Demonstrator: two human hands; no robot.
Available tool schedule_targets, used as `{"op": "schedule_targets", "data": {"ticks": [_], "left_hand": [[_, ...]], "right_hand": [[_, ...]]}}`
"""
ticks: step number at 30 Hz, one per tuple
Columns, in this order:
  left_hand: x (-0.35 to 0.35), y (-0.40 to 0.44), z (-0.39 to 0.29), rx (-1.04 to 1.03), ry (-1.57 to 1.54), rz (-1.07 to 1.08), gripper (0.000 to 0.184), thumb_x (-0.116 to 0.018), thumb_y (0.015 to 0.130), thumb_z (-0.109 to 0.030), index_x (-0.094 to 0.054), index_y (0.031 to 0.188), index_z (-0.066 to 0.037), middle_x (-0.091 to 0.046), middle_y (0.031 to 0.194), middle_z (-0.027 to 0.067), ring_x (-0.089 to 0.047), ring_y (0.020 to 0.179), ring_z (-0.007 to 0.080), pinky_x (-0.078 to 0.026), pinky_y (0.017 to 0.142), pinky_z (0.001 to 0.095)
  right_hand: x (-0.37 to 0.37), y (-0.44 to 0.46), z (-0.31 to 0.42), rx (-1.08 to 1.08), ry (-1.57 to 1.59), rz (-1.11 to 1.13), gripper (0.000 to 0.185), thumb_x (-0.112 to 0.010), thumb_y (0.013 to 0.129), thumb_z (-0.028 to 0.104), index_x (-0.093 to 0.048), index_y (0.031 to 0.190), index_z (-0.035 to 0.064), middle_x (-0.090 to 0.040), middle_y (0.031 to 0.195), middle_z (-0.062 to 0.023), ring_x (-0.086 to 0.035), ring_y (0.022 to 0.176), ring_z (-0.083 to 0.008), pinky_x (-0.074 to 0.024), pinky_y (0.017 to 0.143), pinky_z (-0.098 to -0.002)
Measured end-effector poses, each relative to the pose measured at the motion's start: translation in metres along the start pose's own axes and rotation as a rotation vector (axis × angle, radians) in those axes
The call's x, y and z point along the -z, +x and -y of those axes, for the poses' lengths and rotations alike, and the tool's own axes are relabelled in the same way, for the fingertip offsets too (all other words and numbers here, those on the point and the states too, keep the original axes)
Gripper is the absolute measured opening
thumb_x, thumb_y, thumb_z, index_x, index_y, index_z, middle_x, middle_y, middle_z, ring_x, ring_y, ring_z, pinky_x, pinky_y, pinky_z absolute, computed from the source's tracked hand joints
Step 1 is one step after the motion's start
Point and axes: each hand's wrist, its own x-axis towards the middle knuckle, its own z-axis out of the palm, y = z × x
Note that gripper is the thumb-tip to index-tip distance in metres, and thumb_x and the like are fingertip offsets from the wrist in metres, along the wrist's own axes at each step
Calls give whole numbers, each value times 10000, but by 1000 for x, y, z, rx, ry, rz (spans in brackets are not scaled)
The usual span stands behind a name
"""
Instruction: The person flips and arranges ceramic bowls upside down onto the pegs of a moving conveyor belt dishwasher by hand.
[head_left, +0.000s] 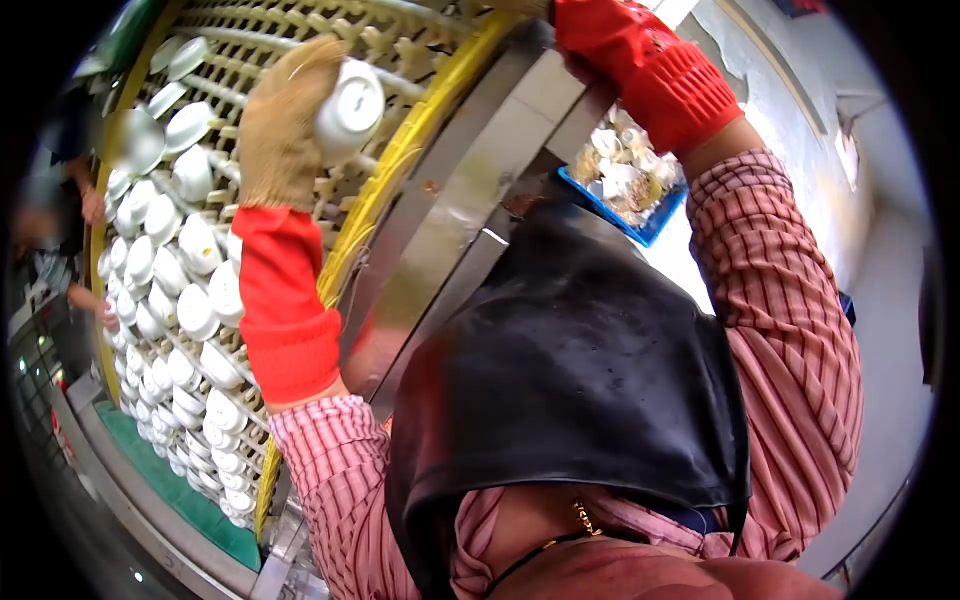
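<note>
My left hand [287, 120], in a tan work glove with a red rubber cuff, is closed on a white bowl [352, 104] whose round base faces up. It is above a conveyor [400, 40] of cream-coloured pegs. To its left, many white bowls [198, 312] lie tilted in rows among the pegs. My right hand [600, 35], with a red rubber cuff, reaches past the top edge near the conveyor's metal side. Its fingers are mostly cut off, so what they hold, if anything, is hidden.
A yellow rail [400, 150] and a steel ledge [470, 170] run along the conveyor. Below my right forearm is a blue basket [640, 232] with pale broken pieces and scraps. A black apron [570, 380] covers my front. Another person's hands [95, 205] show at the far left.
</note>
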Motion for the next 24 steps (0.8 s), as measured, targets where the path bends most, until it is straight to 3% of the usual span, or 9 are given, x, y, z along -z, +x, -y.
{"op": "schedule_targets", "data": {"ticks": [3,5,7,9,11,12,13,21,24], "left_hand": [[60,-44,-23,718,-196,-135,465,-754,1047,-409,-742,1378,-82,-780,1294,169,-746,1183,358,-578,1022,394],[82,-92,2,537,486,-185,616,-695,1045,-605,-756,1331,-63,-787,1252,174,-739,1164,370,-548,1052,448],[85,-117,-42,414,1186,0,639,-670,1072,-607,-752,1379,-53,-763,1330,228,-718,1225,390,-533,1093,473],[76,-171,10,198,924,-151,768,-825,940,-593,-706,1447,-29,-726,1416,222,-671,1309,404,-507,1133,526],[64,-164,-19,340,900,-149,922,-871,878,-609,-628,1532,-5,-710,1445,230,-664,1325,416,-510,1158,510],[64,-163,-22,371,878,-119,971,-879,865,-615,-596,1559,2,-697,1464,241,-654,1341,424,-506,1173,508],[67,-157,-22,389,855,-91,1021,-888,851,-622,-563,1586,9,-684,1484,251,-645,1358,432,-503,1187,505],[67,-139,-40,299,559,-95,994,-837,883,-669,-587,1547,27,-686,1438,318,-644,1346,483,-396,1247,590],[65,-136,-41,448,312,-195,801,-862,961,-453,-593,1550,19,-679,1490,275,-664,1372,416,-458,1219,506]], "right_hand": [[7,2,4,-100,92,122,498,-632,1055,546,-841,1227,128,-825,996,-181,-787,887,-378,-620,821,-468],[2,-9,-4,118,-21,-119,441,-652,1052,502,-850,1131,115,-816,920,-155,-787,831,-354,-621,765,-468],[-7,10,-32,84,14,-4,524,-537,1134,527,-772,1388,134,-841,1126,-137,-804,1006,-296,-608,911,-418],[9,-3,-7,183,-56,-12,560,-542,1131,544,-767,1381,96,-844,1078,-122,-808,975,-255,-605,898,-393],[13,-4,1,12,-54,9,569,-546,1129,553,-769,1370,88,-849,1044,-106,-811,951,-237,-605,880,-378],[11,0,-10,51,-69,13,575,-513,1129,585,-799,1320,124,-832,1156,-157,-795,1072,-338,-605,947,-437],[21,-8,6,-49,-11,42,549,-541,1125,566,-788,1353,133,-834,1147,-152,-806,1051,-317,-612,934,-432],[28,-16,18,-129,22,1,526,-570,1108,566,-803,1331,150,-832,1115,-161,-798,1042,-352,-599,965,-445],[31,-16,23,-100,-35,-10,536,-568,1098,572,-815,1294,138,-829,1072,-171,-794,1018,-368,-596,953,-455]]}}
